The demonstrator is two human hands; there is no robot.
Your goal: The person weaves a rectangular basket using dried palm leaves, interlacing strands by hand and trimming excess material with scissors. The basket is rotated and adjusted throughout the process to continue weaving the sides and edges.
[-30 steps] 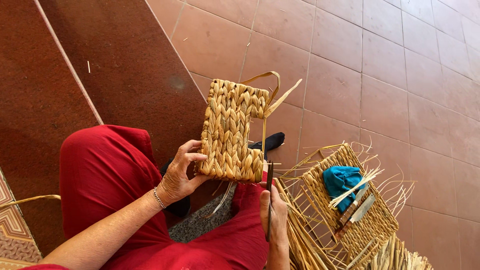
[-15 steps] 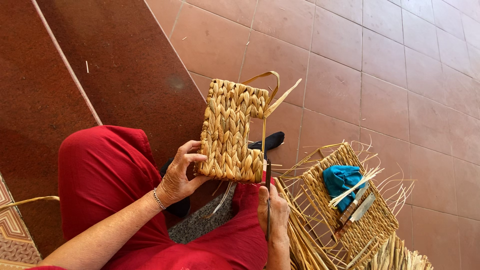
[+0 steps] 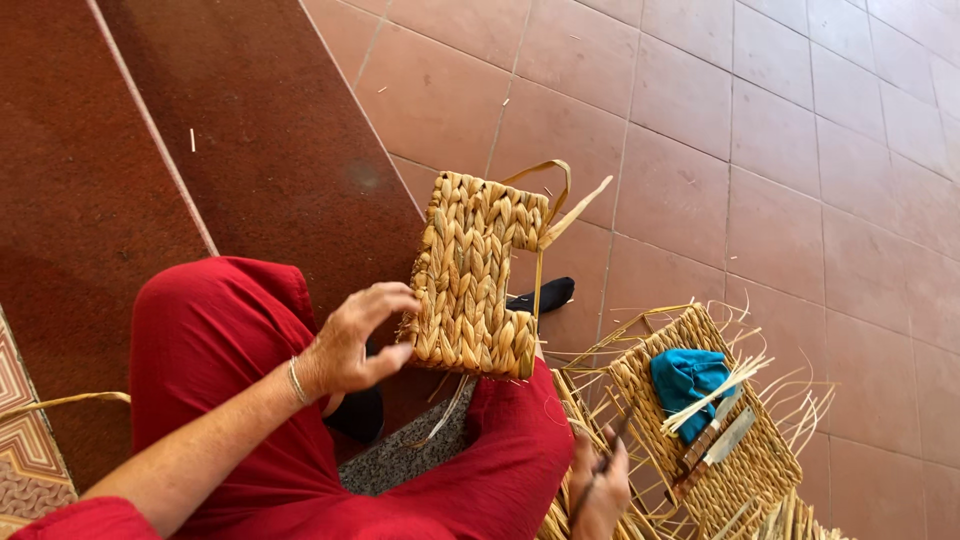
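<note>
A woven straw panel (image 3: 472,276) of thick plaited strands stands upright on my red-clad knee (image 3: 505,440). Loose strands (image 3: 556,205) curl from its top right corner. My left hand (image 3: 355,340) pinches the panel's lower left edge between thumb and fingers. My right hand (image 3: 598,478) is low at the bottom edge of the view, closed around a thin dark tool (image 3: 606,458) that points up. It is apart from the panel, beside the flat woven tray.
A flat woven straw tray (image 3: 735,478) lies on the tiled floor (image 3: 760,170) at lower right, holding a teal cloth (image 3: 685,375), straw pieces and a knife-like tool (image 3: 722,442). Loose straw sticks out around it. Dark red steps (image 3: 170,150) rise at left. A dark shoe (image 3: 545,293) shows behind the panel.
My right hand with the thin tool has dropped down and to the right, away from the panel's lower right edge. My left hand has shifted its fingers on the panel's left edge.
</note>
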